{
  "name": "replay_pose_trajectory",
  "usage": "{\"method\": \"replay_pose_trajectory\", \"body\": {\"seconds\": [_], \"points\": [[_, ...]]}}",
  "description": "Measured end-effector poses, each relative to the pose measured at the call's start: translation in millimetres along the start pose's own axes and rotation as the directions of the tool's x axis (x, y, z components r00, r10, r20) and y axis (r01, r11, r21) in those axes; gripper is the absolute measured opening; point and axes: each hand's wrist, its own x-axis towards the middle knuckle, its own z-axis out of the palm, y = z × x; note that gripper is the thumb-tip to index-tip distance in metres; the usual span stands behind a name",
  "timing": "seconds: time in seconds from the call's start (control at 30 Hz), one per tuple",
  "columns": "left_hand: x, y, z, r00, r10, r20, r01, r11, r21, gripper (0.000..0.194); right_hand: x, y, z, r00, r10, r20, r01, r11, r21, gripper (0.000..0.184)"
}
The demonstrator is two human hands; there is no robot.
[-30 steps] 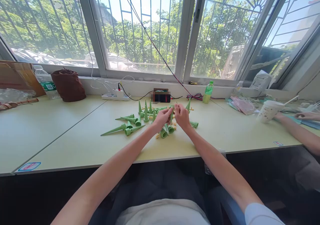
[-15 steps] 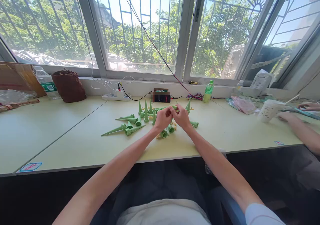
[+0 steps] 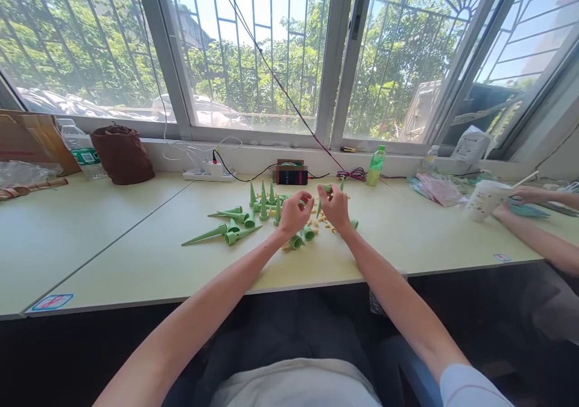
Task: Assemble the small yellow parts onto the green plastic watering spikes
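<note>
Several green plastic cone spikes (image 3: 238, 225) lie or stand on the pale table (image 3: 136, 256), with small tan pieces (image 3: 323, 220) among them. My right hand (image 3: 335, 207) is raised a little above the pile and pinches one green cone (image 3: 322, 196), tip pointing down. My left hand (image 3: 295, 210) hovers just beside it, fingers curled and pinched together; I cannot make out anything in them. More cones (image 3: 302, 237) lie under both hands.
A power strip (image 3: 208, 172), cables and a small black device (image 3: 292, 174) sit along the window ledge, with a green bottle (image 3: 375, 167). A brown bag (image 3: 122, 154) stands at the left. Another person's arm (image 3: 538, 238) and a paper cup (image 3: 486, 199) are at the right.
My hands were pressed together on one cone; now they have parted, the right keeping the cone and the left drawn slightly away. The other person's hands shifted by the cup.
</note>
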Motion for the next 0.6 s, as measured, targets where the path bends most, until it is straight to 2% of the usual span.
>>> {"method": "replay_pose_trajectory", "body": {"seconds": [0.07,0.27,0.5,0.6], "points": [[0,0,0.1,1.000,0.004,-0.016,-0.005,1.000,-0.018,0.017,2,4,-2,1.000,0.006,-0.007,-0.006,0.999,-0.042,0.040],[-1,3,0.7,0.999,-0.019,-0.030,0.018,0.999,-0.050,0.018,5,14,1,0.995,0.042,0.095,-0.031,0.994,-0.109,0.041],[0,-1,-0.4,1.000,-0.011,0.029,0.010,0.999,0.036,0.013,8,16,5,0.987,0.064,0.144,-0.059,0.997,-0.041,0.050],[-1,-3,-0.8,0.996,-0.045,0.075,0.041,0.998,0.046,0.023,8,14,4,0.983,0.058,0.177,-0.057,0.998,-0.012,0.054]]}}
